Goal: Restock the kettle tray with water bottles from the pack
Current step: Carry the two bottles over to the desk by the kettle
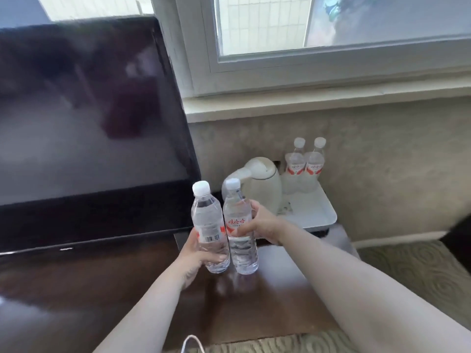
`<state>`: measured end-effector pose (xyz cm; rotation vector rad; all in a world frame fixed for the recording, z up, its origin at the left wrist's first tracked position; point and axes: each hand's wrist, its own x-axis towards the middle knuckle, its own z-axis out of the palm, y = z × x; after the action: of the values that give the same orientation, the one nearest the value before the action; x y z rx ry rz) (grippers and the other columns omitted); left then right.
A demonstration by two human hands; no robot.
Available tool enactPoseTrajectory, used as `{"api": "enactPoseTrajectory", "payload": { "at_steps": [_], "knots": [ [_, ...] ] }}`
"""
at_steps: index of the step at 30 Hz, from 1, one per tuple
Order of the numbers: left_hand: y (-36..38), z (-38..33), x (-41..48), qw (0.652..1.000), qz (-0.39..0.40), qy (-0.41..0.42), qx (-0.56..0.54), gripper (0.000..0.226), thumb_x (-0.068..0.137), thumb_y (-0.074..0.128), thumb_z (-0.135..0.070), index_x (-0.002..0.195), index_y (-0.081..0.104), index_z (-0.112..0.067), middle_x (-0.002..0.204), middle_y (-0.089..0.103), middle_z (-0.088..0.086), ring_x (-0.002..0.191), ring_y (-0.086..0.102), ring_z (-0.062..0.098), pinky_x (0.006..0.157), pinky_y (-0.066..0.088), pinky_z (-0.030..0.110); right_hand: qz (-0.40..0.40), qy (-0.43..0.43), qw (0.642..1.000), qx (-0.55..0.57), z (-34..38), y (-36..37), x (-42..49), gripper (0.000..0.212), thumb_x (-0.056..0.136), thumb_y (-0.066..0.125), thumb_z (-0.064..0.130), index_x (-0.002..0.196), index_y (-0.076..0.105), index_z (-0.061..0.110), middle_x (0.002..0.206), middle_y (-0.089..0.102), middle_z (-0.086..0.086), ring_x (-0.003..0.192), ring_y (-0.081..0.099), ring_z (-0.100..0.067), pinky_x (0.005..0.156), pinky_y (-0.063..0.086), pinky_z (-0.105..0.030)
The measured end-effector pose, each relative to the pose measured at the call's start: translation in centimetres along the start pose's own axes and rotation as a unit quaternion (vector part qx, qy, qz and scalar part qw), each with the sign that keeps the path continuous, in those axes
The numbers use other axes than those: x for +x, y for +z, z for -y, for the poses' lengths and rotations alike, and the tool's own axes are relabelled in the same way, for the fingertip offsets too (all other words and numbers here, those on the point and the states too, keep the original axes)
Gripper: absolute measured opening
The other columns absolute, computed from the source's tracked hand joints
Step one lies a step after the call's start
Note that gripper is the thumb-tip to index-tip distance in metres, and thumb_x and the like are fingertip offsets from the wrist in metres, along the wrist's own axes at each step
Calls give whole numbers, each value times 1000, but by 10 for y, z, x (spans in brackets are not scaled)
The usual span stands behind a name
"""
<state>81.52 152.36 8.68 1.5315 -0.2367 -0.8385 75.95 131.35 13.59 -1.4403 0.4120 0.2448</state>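
My left hand [197,253] grips a clear water bottle [207,220] with a white cap, its barcode facing me. Right beside it, my right hand [262,225] grips a second water bottle [239,253] with a red label. Both bottles are upright, side by side, held just above the dark wooden desk [89,289]. Behind them a white tray [321,215] holds a cream kettle [262,184] on its left and two more water bottles [305,164] at its back right corner. The front right part of the tray is bare. The pack is not in view.
A large black TV screen [84,118] stands on the desk to the left. A window [331,26] and its white sill [305,103] run above the tray. Patterned carpet [407,271] lies to the right, and a white cable [191,343] shows at the bottom edge.
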Motion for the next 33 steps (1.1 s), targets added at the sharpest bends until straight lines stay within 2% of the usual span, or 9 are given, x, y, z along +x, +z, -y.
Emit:
{"api": "enactPoseTrajectory", "payload": {
  "at_steps": [4, 7, 10, 13, 16, 22, 26, 30, 33],
  "knots": [
    [-18, 13, 8, 999, 16, -14, 25, 87, 49, 80, 11, 125, 52, -21, 113, 73, 10, 108, 69, 28, 91, 55, 40, -42, -2, 999, -1, -15, 21, 8, 80, 65, 71, -21, 131, 37, 11, 123, 60, -15, 113, 60, -28, 89, 52, -39],
    [-24, 25, 13, 998, 21, -14, 59, 83, 48, 81, 11, 123, 56, -16, 109, 75, 9, 106, 70, 26, 88, 56, 36, -49, -4, 999, 2, -27, 35, 12, 78, 66, 63, -28, 130, 37, 9, 116, 57, -13, 105, 58, -23, 82, 53, -34],
    [-26, 38, 15, 997, 1, -13, 77, 78, 47, 80, 10, 120, 59, -10, 105, 75, 10, 105, 69, 31, 81, 59, 33, -52, -22, 998, 4, -42, 43, 18, 72, 64, 59, -34, 117, 43, 12, 104, 59, -8, 93, 61, -15, 76, 55, -27],
    [-29, 45, 18, 996, -13, -4, 91, 82, 46, 82, 5, 124, 55, -5, 112, 71, 18, 108, 67, 34, 90, 56, 46, -62, -27, 998, 10, -52, 44, 22, 70, 61, 57, -37, 103, 49, 19, 95, 65, -4, 87, 67, -14, 74, 57, -27],
    [-29, 45, 23, 994, -11, 9, 104, 87, 46, 84, -1, 126, 53, -8, 114, 71, 14, 108, 67, 30, 91, 56, 42, -57, -37, 998, 11, -56, 41, 24, 69, 58, 55, -39, 91, 55, 22, 74, 74, 8, 72, 71, -3, 62, 58, -20],
    [-26, 50, 28, 990, -21, 20, 135, 74, 47, 83, -3, 116, 57, -7, 105, 71, 16, 93, 68, 21, 83, 57, 41, -53, 13, 998, 15, -60, 37, 23, 87, 61, 56, -34, 129, 38, 19, 109, 61, -7, 107, 60, -25, 86, 52, -37],
    [-21, 50, 28, 987, -3, 39, 157, 63, 51, 79, -1, 109, 56, -3, 99, 67, 27, 79, 63, 22, 70, 57, 47, -33, 25, 999, -1, -60, 32, 18, 93, 62, 57, -32, 133, 36, 25, 113, 60, -5, 110, 58, -25, 87, 50, -39],
    [-20, 51, 31, 984, -8, 67, 167, 61, 52, 81, 0, 109, 57, 0, 100, 68, 23, 93, 67, 38, 81, 57, 56, -62, 15, 998, 5, -62, 31, 18, 93, 59, 60, -30, 131, 40, 25, 114, 61, -7, 115, 58, -30, 88, 50, -41],
    [-19, 51, 32, 983, -16, 66, 173, 60, 51, 82, -2, 106, 59, -1, 98, 68, 21, 89, 67, 31, 81, 57, 57, -93, 4, 996, 1, -65, 33, 20, 91, 57, 60, -32, 129, 43, 20, 110, 62, -7, 110, 59, -29, 93, 50, -44]
  ]
}}
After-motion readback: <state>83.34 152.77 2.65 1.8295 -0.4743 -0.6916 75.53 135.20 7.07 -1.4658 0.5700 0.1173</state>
